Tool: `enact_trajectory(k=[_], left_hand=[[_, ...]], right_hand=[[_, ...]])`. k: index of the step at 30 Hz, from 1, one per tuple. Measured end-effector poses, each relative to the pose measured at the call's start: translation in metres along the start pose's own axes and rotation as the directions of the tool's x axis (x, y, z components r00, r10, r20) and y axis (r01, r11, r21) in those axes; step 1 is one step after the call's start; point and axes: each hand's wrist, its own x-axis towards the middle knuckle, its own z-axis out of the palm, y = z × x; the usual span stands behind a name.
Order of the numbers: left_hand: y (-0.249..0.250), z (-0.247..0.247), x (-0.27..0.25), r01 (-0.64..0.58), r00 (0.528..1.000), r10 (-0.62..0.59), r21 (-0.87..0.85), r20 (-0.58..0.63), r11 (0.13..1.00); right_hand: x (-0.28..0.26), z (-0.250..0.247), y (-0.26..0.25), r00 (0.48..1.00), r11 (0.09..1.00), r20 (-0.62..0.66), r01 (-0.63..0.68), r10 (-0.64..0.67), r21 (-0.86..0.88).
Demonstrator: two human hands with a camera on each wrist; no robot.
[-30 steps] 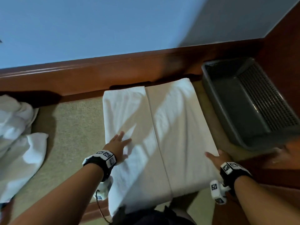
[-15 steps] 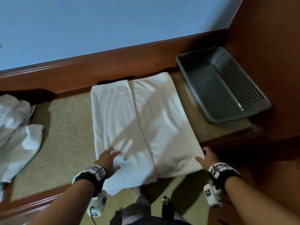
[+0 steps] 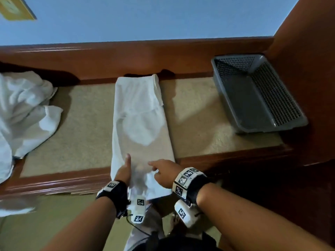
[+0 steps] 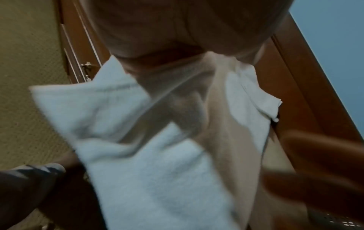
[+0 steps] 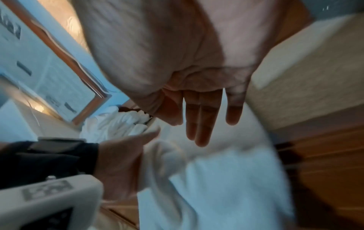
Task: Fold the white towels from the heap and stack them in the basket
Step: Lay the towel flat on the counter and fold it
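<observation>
Now the left fingers (image 3: 127,159) lie straight on the near end of the towel (image 3: 140,124), thumb side up, with the rest of the left hand (image 3: 123,171) at the towel's left edge; whether the lower fingers curl under the cloth I cannot tell, as the wrist view is blurred there. Right fingers (image 5: 199,121) are straight and slightly apart, hovering just over the same near end and holding nothing; the right hand (image 3: 164,172) sits palm-down above the corner that hangs off the surface (image 3: 199,113). Change since half a second ago: the towel then lay wide, two panels side by side with a seam down the middle, hands at opposite near corners. It is now one narrow strip, about half that width, running from the wooden back ledge to the near edge, and both hands have come together at its near end. Judgement: the lengthwise fold is done, and the crosswise folds are likely next, near end carried toward the far end. One flap at the far end sits crooked, which may need smoothing. Count: one towel in work; one heap (image 3: 23,109) at far left, number of towels in it not readable; one basket (image 3: 224,98) at far right, grey, perforated, well apart from the strip, with no towel in it. Two hands, each with a tagged wrist band.
</observation>
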Motion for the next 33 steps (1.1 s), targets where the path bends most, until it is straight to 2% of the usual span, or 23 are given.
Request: enact_trajectory(k=[2, 5, 7, 11, 16, 19, 23, 26, 28, 30, 32, 33], left_hand=[[-0.011, -0.006, 0.001, -0.077, 0.991, 0.096, 0.188, -0.091, 0.979], [-0.029, -0.023, 0.001, -0.067, 0.976, 0.116, 0.251, -0.183, 0.966], [-0.038, -0.032, 0.003, -0.074, 0.977, 0.12, 0.245, -0.176, 0.967], [-0.049, -0.039, 0.002, -0.118, 0.987, 0.145, 0.315, -0.064, 0.942], [-0.044, -0.048, -0.003, -0.066, 0.975, 0.158, 0.478, -0.155, 0.876], [-0.037, -0.054, 0.0, -0.047, 0.985, 0.131, 0.563, -0.109, 0.825], [-0.017, -0.073, 0.013, -0.039, 0.997, 0.072, 0.735, -0.012, 0.677], [0.017, -0.087, 0.026, -0.094, 0.996, 0.062, 0.828, 0.072, 0.553], [0.044, -0.095, 0.036, -0.162, 0.986, 0.115, 0.855, 0.121, 0.492], [0.072, -0.101, 0.048, -0.251, 0.964, 0.199, 0.84, 0.175, 0.481], [0.1, -0.107, 0.059, -0.346, 0.929, 0.285, 0.822, 0.234, 0.453], [0.111, -0.107, 0.067, -0.405, 0.901, 0.331, 0.818, 0.281, 0.408]], right_hand=[[-0.011, -0.004, 0.023, 0.997, 0.995, 0.023, -0.066, 0.068, -0.069], [-0.023, -0.003, 0.066, 0.986, 0.973, 0.026, -0.16, 0.167, -0.166], [-0.029, -0.004, 0.086, 0.97, 0.957, 0.024, -0.233, 0.24, -0.174], [-0.036, -0.005, 0.099, 0.954, 0.946, 0.01, -0.296, 0.3, -0.133], [-0.029, -0.003, 0.095, 0.954, 0.947, 0.029, -0.292, 0.298, -0.136], [-0.019, -0.006, 0.092, 0.958, 0.951, 0.03, -0.279, 0.285, -0.13], [0.002, -0.022, 0.084, 0.967, 0.959, 0.019, -0.247, 0.252, -0.142], [0.023, -0.04, 0.074, 0.978, 0.962, -0.027, -0.206, 0.205, -0.177], [0.042, -0.05, 0.068, 0.986, 0.966, -0.067, -0.161, 0.15, -0.202], [0.064, -0.06, 0.062, 0.994, 0.97, -0.077, -0.097, 0.082, -0.225], [0.086, -0.072, 0.054, 0.997, 0.964, -0.039, -0.076, 0.068, -0.257], [0.096, -0.077, 0.05, 0.998, 0.955, -0.007, -0.069, 0.07, -0.289]])
